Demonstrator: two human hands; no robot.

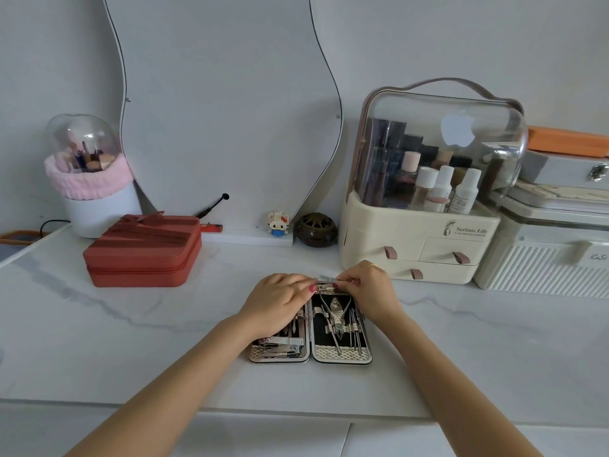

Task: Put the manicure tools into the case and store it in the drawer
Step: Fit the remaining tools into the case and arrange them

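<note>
Now you're still loading: your left hand (278,298) and right hand (365,288) pinch a metal tool (326,281) over the far edge of the open case (342,352) on the counter (131,341). Next, seat it, then close up.

white marble-look countertop (131,341) | on it: open manicure case (342,352) ctr, red zip box (141,255) left, brush holder (99,209) back-left, cream cosmetics organizer (418,245) right, ribbed white box (543,268) far right, mirror base (250,238) back
</note>
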